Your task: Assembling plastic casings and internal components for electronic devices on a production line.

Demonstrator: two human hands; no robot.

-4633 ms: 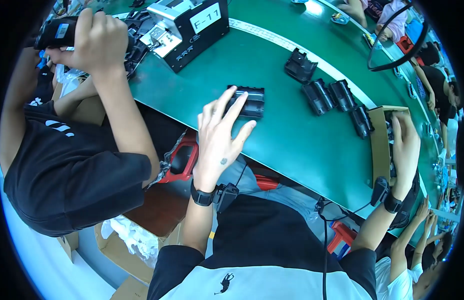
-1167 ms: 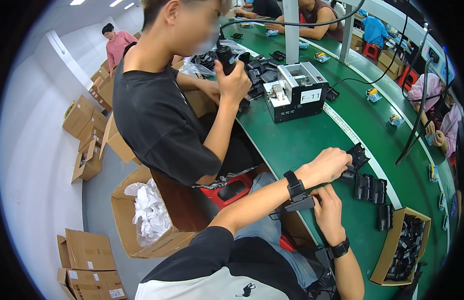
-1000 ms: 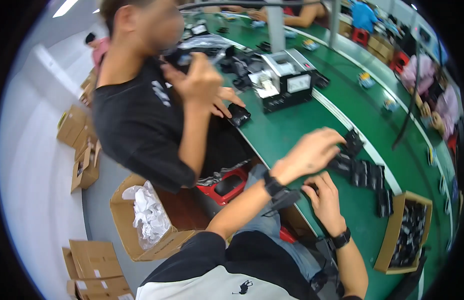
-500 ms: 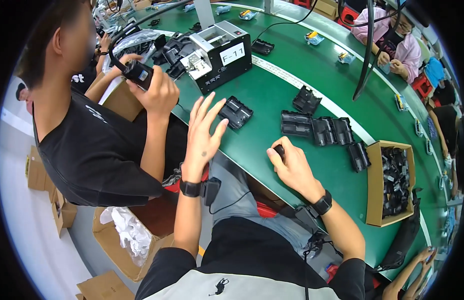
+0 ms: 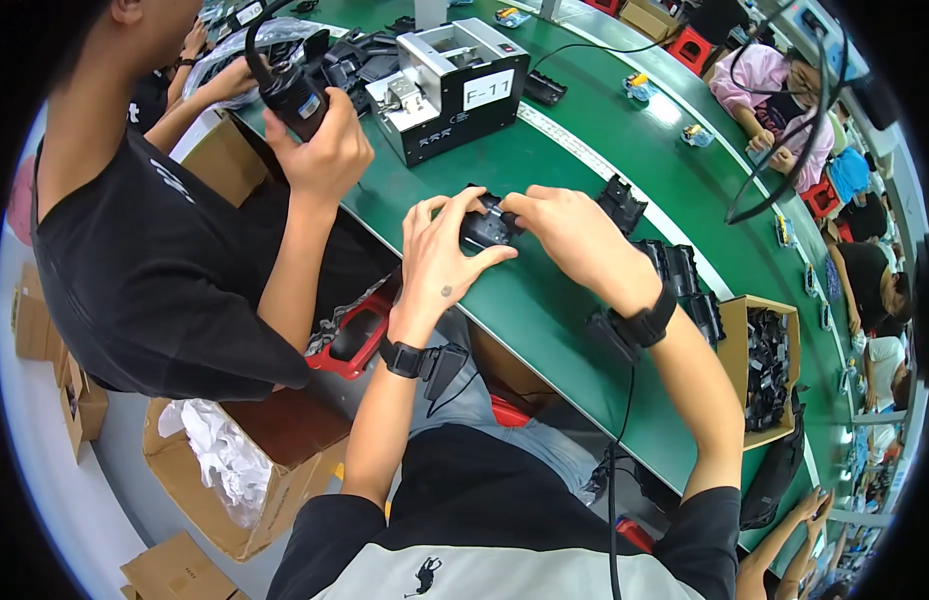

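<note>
A black plastic housing [image 5: 488, 231] lies on the green table in front of me. My left hand [image 5: 437, 250] is closed on its left side, fingertips over its far edge and thumb stretched along the near side. From the right, my right hand [image 5: 582, 240] reaches over with its fingers pinched at the housing's upper right. A small dark piece shows at those fingertips, mostly hidden, so its kind cannot be told. Right of my right hand lie more black housings [image 5: 620, 203], partly covered by my wrist.
A black-and-silver bench machine [image 5: 450, 90] stands beyond my hands. At the right is a cardboard box [image 5: 793, 385] of small black parts. Close on my left, a co-worker's hand [image 5: 330, 150] holds a black corded device [image 5: 293, 100]. Cables [image 5: 820, 150] hang at upper right.
My left hand has come onto the housing. My right hand has moved left and away from me to meet it, carrying the small dark piece. The view has shifted slightly.
</note>
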